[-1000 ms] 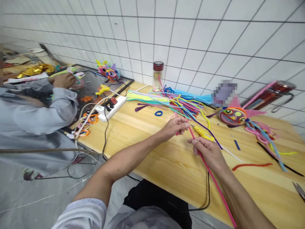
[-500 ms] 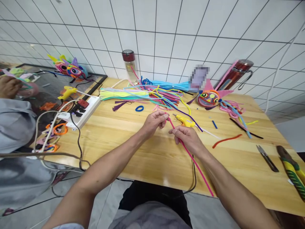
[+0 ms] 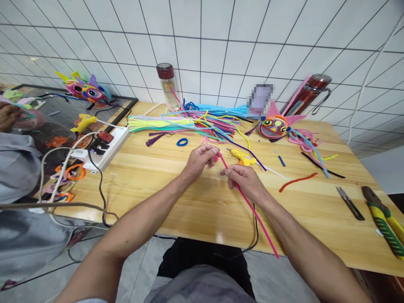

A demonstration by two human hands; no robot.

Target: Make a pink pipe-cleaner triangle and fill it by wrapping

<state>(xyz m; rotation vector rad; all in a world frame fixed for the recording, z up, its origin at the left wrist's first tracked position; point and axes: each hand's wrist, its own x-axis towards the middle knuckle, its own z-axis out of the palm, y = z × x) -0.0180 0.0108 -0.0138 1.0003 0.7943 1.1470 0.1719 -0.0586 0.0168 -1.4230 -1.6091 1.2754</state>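
Note:
A bright pink pipe cleaner [image 3: 257,216] runs between my two hands and slants down past the table's front edge. My left hand [image 3: 201,160] pinches its upper end, where a bit of pink shows curled by the fingertips. A short way along, my right hand [image 3: 243,179] grips the same stem between thumb and fingers, the long tail passing under the palm. Just beyond my right hand lies a yellow hot glue gun [image 3: 242,157]. A coil of blue pipe cleaner [image 3: 182,142] rests to the left, near a bundle of colourful pipe cleaners [image 3: 164,123].
A white power strip [image 3: 109,149] with cables stands left, beside a co-worker's grey sleeve [image 3: 19,168]. Snips [image 3: 349,203] and green-yellow pliers [image 3: 383,221] lie right. A colourful fish-like craft [image 3: 274,127], a glass bottle [image 3: 167,86] and a red flask [image 3: 307,96] are near the wall.
The view has shifted slightly. Both hands keep their hold on the pink pipe cleaner, and its upper end now shows more curled at my left fingertips.

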